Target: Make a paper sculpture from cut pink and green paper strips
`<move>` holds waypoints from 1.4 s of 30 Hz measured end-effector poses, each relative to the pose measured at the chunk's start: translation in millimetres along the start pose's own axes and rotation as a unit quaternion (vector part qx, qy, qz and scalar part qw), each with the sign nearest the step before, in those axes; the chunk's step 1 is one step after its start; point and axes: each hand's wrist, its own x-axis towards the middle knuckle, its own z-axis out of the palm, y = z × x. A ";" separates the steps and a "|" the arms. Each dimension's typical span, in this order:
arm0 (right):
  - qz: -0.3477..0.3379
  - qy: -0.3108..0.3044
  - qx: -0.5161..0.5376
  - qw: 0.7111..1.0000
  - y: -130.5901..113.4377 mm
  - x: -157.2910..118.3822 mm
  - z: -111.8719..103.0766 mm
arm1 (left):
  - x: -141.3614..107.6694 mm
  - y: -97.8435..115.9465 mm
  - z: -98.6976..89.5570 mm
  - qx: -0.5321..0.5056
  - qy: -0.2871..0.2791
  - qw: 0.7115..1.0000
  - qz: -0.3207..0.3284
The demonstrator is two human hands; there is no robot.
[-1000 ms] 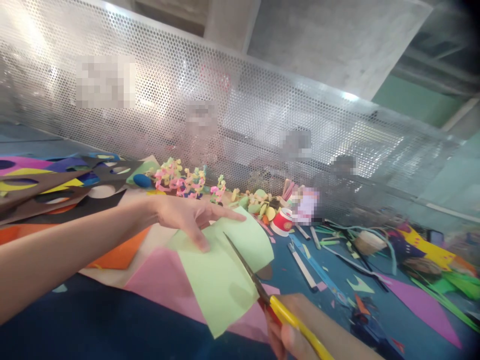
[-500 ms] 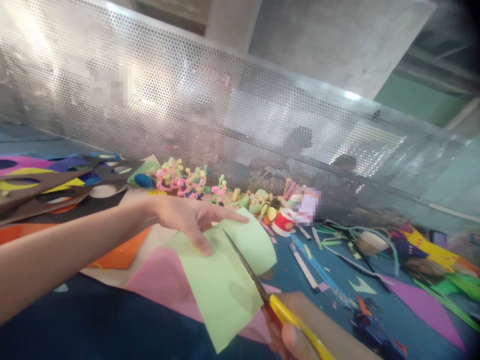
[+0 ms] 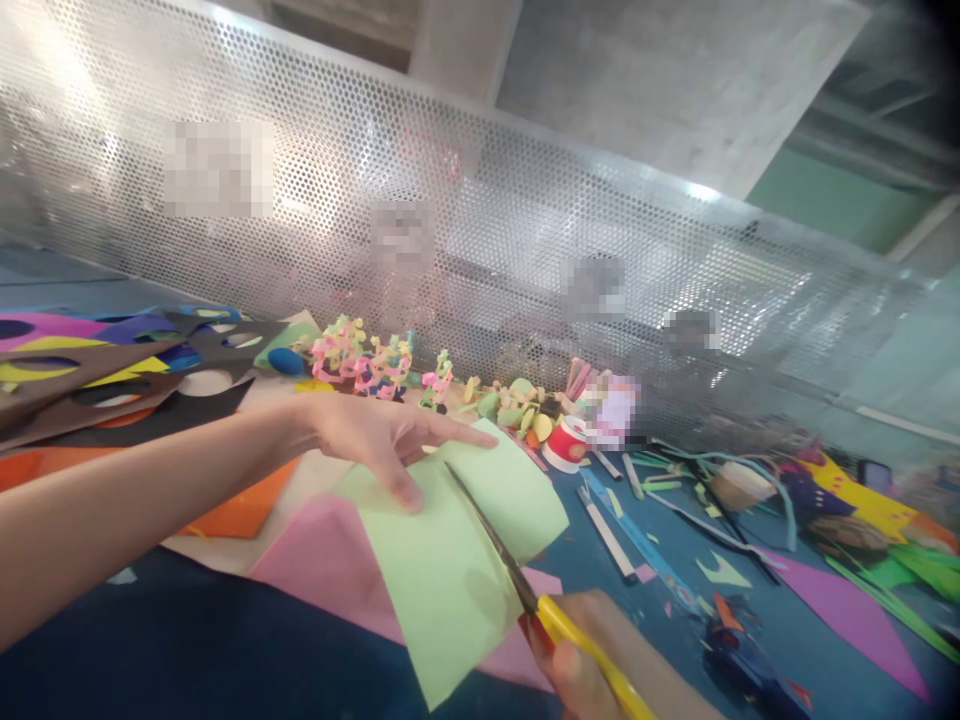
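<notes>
My left hand (image 3: 382, 440) holds the upper part of a light green sheet (image 3: 442, 570), thumb on top and fingers stretched along its far edge. Yellow-handled scissors (image 3: 592, 650) are gripped in my right hand (image 3: 585, 640), their blades running up through a cut in the sheet. To the right of the blades, a curved flap of the green sheet stands away. Below the green sheet lies a pink sheet (image 3: 322, 550).
Orange (image 3: 247, 500) and brown sheets with holes lie at left. Small pink and green paper pieces (image 3: 367, 360), a red-and-white spool (image 3: 566, 443), strips and a purple sheet (image 3: 847, 610) lie beyond. Behind stands a perforated metal screen (image 3: 480, 220), people visible through it.
The green flap beside the scissors has swung slightly right and spread. My right hand and the scissors have shifted a little left. My left hand has barely moved.
</notes>
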 end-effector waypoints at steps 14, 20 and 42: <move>-0.042 -0.037 -0.018 0.998 -15.5 -3.4 -0.7 | 0.6 0.4 2.1 0.021 0.030 0.999 -0.025; -0.081 -0.045 -0.041 0.995 -26.1 -3.0 -4.8 | 1.5 1.5 6.9 -0.011 0.003 0.998 -0.054; -0.046 0.009 -0.049 0.998 -27.2 -1.8 2.4 | 2.1 2.5 8.8 -0.008 -0.020 0.999 -0.047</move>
